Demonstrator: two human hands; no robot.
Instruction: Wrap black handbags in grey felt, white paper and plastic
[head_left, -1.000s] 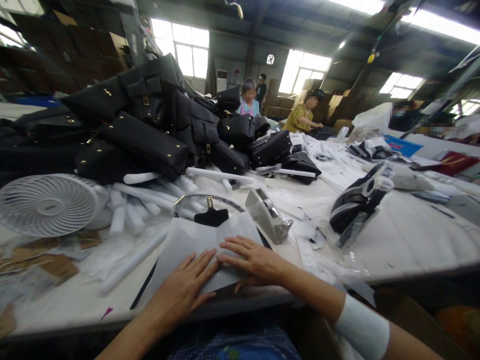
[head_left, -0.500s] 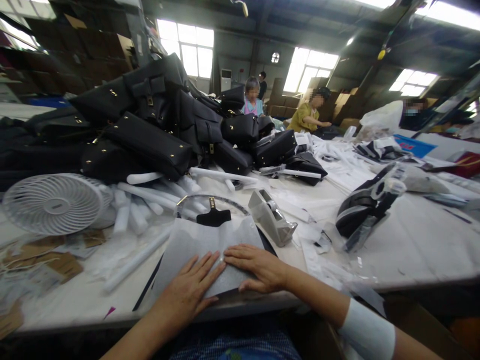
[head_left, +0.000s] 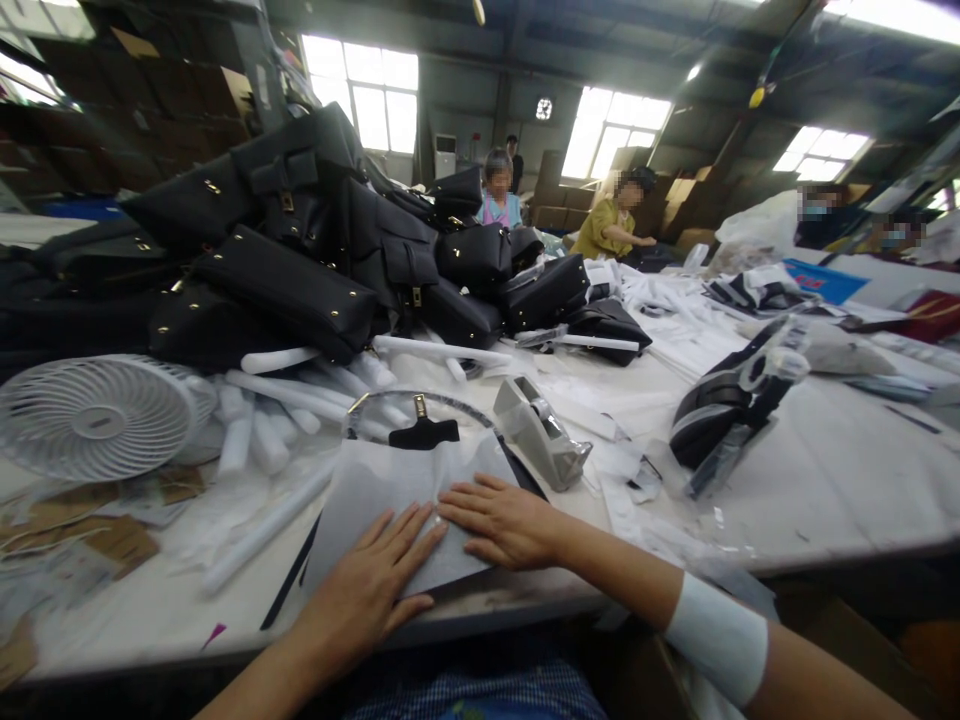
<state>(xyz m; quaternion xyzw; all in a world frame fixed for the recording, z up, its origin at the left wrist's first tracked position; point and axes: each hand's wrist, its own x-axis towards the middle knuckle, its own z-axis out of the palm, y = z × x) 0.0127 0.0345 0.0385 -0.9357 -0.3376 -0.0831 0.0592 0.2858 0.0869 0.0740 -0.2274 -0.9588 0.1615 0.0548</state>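
A sheet of white wrapping paper [head_left: 375,480] lies over a black handbag [head_left: 424,432], whose flap tab with a gold clasp and wrapped, arched handle show beyond the paper's far edge. My left hand [head_left: 375,572] rests flat on the paper's near left part, fingers stretched out. On its right side, my right hand [head_left: 501,522] also presses flat, fingertips almost meeting those of the left. Most of the bag's body is hidden under the sheet. Just right of the bag stands a grey tape dispenser [head_left: 541,432].
A heap of black handbags [head_left: 292,290] rises at the back left. White foam tubes [head_left: 266,520] and a white fan [head_left: 101,418] lie at the left, near brown tags [head_left: 124,540]. Another black bag [head_left: 720,410] stands at the right. Several people [head_left: 611,225] are across the table.
My right hand has slid slightly up and inward over the paper, its thumb now closer to the fingers. The left hand stays nearly in place. The whole view has shifted a little.
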